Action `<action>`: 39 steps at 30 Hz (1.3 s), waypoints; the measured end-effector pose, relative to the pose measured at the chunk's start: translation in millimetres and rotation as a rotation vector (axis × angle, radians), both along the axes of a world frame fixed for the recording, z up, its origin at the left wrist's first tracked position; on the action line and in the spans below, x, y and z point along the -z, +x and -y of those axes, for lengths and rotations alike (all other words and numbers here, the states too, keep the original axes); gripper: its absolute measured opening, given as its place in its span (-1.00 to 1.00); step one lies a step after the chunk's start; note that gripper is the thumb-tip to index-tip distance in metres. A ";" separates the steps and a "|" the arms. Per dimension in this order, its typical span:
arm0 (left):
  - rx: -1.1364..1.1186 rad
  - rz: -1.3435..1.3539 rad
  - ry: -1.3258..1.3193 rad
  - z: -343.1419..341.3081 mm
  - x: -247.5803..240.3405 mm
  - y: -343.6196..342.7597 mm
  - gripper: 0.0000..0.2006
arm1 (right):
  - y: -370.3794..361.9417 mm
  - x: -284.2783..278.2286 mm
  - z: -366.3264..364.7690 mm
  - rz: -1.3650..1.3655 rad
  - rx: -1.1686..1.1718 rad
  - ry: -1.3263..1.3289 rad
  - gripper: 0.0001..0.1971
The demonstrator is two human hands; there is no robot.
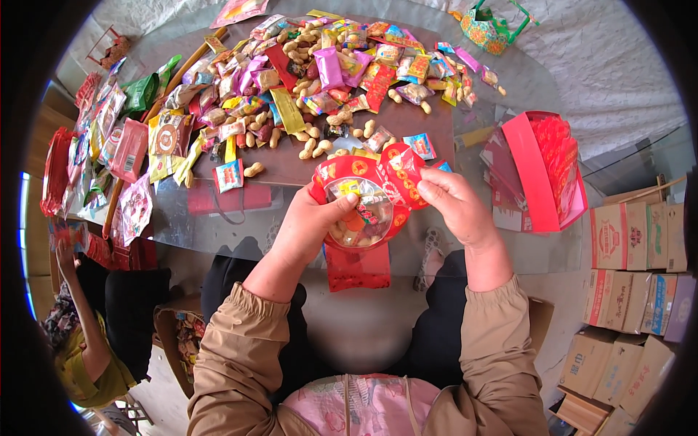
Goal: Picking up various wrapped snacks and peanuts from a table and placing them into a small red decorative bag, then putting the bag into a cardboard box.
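Note:
Between my two hands is a red gift pouch (398, 229) with gold patterns and a round clear window, and wrapped sweets show through the window. My left hand (314, 218) grips its left side, the thumb lying over the window. At the upper right, my right hand (456, 205) pinches the pouch's red top flap between thumb and fingers. A red packet-like piece (358, 269) shows just below the pouch, at the table's near edge. Beyond my hands lies a big heap of wrapped sweets and peanuts (291, 120).
A red box (525, 163) holding red patterned pouches stands at the right. Flat snack packets (129, 149) lie along the left, beside a wooden rim. Another person's arm (87, 320) reaches in at the far left. Cardboard boxes (609, 236) are stacked at the right.

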State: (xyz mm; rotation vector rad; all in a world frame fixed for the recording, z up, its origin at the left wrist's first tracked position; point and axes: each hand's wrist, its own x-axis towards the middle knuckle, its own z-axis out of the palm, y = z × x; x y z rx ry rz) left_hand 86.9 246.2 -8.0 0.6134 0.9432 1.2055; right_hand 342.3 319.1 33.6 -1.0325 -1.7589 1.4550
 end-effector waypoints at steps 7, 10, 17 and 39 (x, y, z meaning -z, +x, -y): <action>-0.053 -0.004 -0.010 1.1 -3.0 1.7 -0.69 | -2.2 -3.3 -5.0 -0.046 0.016 0.075 -0.72; -0.076 0.015 -0.021 0.4 -1.4 1.6 -0.68 | 6.5 -6.2 -10.6 0.016 0.007 0.141 -0.71; -0.003 0.022 -0.002 1.8 -5.3 1.0 -0.61 | -7.1 -7.2 -4.5 -0.005 -0.141 0.040 -0.61; 0.519 -0.081 0.041 16.9 -14.4 -19.6 -0.62 | -3.7 8.7 -14.7 -0.391 0.300 0.091 -0.75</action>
